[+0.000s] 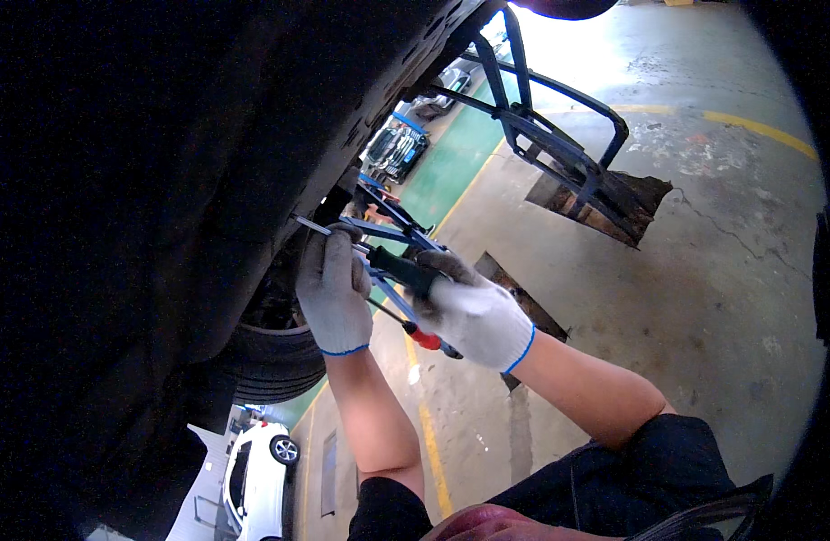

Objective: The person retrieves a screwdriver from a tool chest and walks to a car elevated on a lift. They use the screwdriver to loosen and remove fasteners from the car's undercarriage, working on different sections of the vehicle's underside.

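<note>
My right hand [476,317], in a white work glove with a blue cuff edge, is wrapped round the dark green handle [399,270] of a screwdriver. My left hand [332,302], gloved alike, closes its fingers about the metal shaft [314,225], ahead of the handle. The tip reaches the dark underside [329,135] of a raised car. A second tool with a thin shaft and a red and dark handle [422,336] hangs between my hands; I cannot tell which hand holds it.
A tyre [275,365] of the raised car hangs left of my left hand. Blue lift arms [559,144] stand at the upper right over a pit opening [645,203] in the concrete floor. A white car [257,478] is parked at the lower left, and other cars [399,151] stand farther off.
</note>
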`<move>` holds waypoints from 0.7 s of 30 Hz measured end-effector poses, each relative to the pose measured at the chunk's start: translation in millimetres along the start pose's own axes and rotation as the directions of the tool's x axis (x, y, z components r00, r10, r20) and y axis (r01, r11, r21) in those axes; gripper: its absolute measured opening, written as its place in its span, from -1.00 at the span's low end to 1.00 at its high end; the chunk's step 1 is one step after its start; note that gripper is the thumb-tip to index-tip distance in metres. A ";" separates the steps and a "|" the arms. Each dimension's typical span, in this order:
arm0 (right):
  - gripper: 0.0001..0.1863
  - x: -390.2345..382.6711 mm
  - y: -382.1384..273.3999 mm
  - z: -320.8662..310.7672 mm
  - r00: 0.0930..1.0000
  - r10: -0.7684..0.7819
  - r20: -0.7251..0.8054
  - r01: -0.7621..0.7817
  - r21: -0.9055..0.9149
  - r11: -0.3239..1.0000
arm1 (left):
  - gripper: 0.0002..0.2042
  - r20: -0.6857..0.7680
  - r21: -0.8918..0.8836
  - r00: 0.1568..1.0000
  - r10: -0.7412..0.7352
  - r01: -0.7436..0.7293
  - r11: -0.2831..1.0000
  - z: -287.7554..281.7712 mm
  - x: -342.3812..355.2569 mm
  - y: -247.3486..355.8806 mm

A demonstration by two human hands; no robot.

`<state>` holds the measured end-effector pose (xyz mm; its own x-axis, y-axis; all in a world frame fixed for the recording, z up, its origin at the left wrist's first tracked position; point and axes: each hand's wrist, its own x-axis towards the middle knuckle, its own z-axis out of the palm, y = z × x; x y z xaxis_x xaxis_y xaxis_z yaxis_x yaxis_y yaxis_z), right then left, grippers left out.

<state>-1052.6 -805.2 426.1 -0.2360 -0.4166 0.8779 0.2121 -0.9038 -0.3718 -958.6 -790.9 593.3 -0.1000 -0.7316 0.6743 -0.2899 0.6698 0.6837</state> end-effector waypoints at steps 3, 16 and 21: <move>-0.80 4.3 -29.3 3.9 0.995 0.086 -0.054 -0.096 -0.212 0.973 | -0.79 0.004 -0.096 1.000 -0.013 0.014 0.995 -6.4 0.6 -8.0; -0.50 -4.0 8.2 9.2 0.802 0.455 0.386 -0.410 0.911 -0.050 | -0.80 0.024 -0.078 1.000 0.008 -0.006 0.997 -7.5 4.2 -0.2; -0.42 5.4 -30.1 21.6 0.779 0.607 0.156 -0.454 0.809 0.374 | -0.80 0.051 -0.109 0.998 0.030 -0.025 0.994 -15.2 4.9 -4.2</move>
<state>-1039.7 -778.2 448.6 0.0930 -0.8578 0.5056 0.9534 -0.0697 -0.2936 -943.5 -795.4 597.9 -0.1576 -0.7164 0.6796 -0.1820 0.6975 0.6931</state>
